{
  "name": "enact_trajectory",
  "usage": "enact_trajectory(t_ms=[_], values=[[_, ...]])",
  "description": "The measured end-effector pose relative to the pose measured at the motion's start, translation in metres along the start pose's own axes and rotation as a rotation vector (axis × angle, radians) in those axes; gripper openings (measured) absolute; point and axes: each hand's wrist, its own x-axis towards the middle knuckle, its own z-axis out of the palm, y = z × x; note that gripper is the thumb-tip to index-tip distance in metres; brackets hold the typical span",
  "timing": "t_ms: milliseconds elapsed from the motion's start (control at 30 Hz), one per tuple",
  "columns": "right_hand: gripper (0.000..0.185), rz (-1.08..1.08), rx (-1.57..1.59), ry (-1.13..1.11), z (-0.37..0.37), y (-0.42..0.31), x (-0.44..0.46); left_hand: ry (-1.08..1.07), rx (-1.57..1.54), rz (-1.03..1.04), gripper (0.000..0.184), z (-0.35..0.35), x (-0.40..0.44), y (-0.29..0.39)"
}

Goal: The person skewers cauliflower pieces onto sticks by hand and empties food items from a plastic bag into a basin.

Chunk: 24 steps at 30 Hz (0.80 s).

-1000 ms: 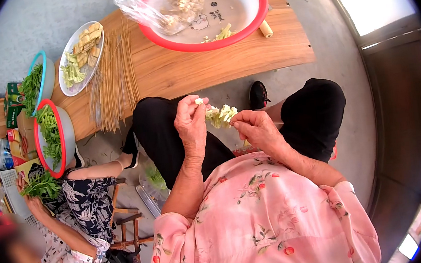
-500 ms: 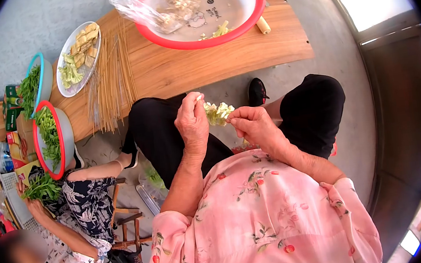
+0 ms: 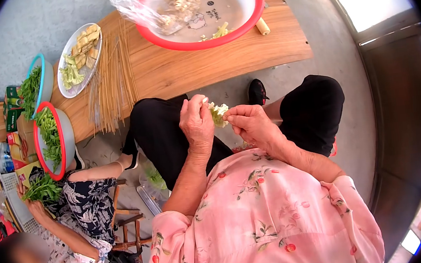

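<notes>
Pale green-white vegetable pieces (image 3: 218, 113) hang between my two hands, above the gap between my knees. My left hand (image 3: 197, 119) is closed at their left end, with a small pale bit showing at its fingertips. My right hand (image 3: 249, 122) pinches at their right end, thumb against forefinger. Any stick inside the pieces is too small to make out. On the wooden table (image 3: 179, 73) lie many thin sticks (image 3: 110, 85), beside an oval plate (image 3: 64, 88) of yellowish slices and pale florets.
A red-rimmed basin (image 3: 241, 35) holds a plastic bag (image 3: 177, 11) and vegetable bits. Leafy greens fill two bowls, one red-rimmed (image 3: 71, 141) and one blue-rimmed (image 3: 49, 81). At the left a seated person (image 3: 73, 238) holds greens. A wooden stool (image 3: 127, 227) stands nearby.
My hands have come slightly closer together, and less of the vegetable pieces shows between them. My left hand has shifted a little to the right. The view has tilted slightly.
</notes>
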Motion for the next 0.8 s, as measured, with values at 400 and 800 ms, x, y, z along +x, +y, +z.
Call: enact_trajectory(t_ms=[400, 800], values=[[0.012, -0.021, -0.022, 0.026, -0.007, 0.004, 0.013, -0.06, -0.124, -0.109, 0.019, 0.002, 0.002, -0.003], [0.011, -0.001, 0.072, 0.01, -0.027, -0.003, 0.012, -0.212, -0.08, -0.05, 0.022, 0.008, 0.013, 0.007]])
